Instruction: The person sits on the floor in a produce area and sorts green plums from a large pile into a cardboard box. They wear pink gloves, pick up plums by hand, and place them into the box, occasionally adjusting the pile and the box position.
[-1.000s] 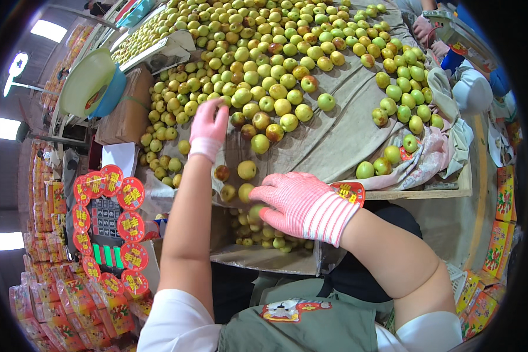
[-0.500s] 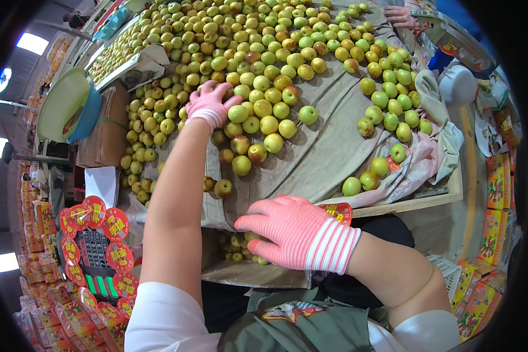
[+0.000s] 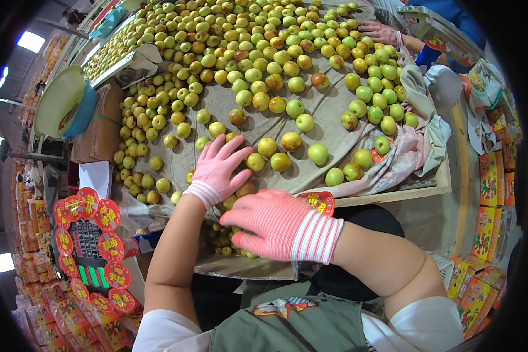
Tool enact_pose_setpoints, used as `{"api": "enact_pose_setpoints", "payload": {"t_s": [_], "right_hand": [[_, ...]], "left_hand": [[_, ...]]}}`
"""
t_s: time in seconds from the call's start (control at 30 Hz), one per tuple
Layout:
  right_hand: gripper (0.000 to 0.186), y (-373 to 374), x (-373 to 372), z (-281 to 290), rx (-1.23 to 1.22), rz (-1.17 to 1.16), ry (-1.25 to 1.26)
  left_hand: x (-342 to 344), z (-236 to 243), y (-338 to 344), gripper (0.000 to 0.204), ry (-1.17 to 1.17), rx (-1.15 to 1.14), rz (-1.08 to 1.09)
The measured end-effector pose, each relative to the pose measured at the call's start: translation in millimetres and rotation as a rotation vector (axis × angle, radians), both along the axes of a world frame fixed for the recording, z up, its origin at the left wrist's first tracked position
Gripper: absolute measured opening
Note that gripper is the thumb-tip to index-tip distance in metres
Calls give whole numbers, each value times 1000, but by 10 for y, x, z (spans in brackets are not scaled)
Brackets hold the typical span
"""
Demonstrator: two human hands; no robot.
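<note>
- Since the earlier frame, the left hand (image 3: 217, 170) has drawn back from the dense fruit pile toward the near edge of the grey cloth (image 3: 328, 114); the right hand (image 3: 278, 226) has stayed over the box (image 3: 246, 267).
- Left hand, pink knit glove: fingers spread flat, resting on loose green-yellow jujubes (image 3: 267, 146), clamped on nothing.
- Right hand: flat, fingers extended together, covering the jujubes in the box; whether it holds any cannot be told.
- Another person's gloved hand (image 3: 378, 32) rests on the far pile.
- Red-tagged display (image 3: 88, 246) sits lower left.
</note>
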State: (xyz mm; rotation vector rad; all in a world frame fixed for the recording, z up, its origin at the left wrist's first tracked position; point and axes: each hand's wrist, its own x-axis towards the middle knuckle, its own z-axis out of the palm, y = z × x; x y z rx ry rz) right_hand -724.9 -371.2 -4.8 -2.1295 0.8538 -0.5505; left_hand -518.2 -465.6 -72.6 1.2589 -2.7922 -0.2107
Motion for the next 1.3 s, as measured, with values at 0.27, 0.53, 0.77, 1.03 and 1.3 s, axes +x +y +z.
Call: {"api": "enact_pose_setpoints", "payload": {"t_s": [0.27, 0.53, 0.77, 1.03, 1.3], "right_hand": [[22, 269, 91, 111, -69, 145, -429], [26, 464, 98, 197, -65, 234, -398], [25, 425, 25, 154, -21, 305, -309], [25, 435, -73, 256, -9, 346, -336], [27, 512, 28, 186, -21, 376, -322]], "left_hand": [[547, 292, 42, 34, 202, 243, 23], [462, 108, -456, 49, 363, 32, 343], [-412, -123, -974, 52, 216, 238, 309], [-70, 304, -571, 27, 110, 432, 107], [1263, -136, -548, 54, 316, 319, 629]]}}
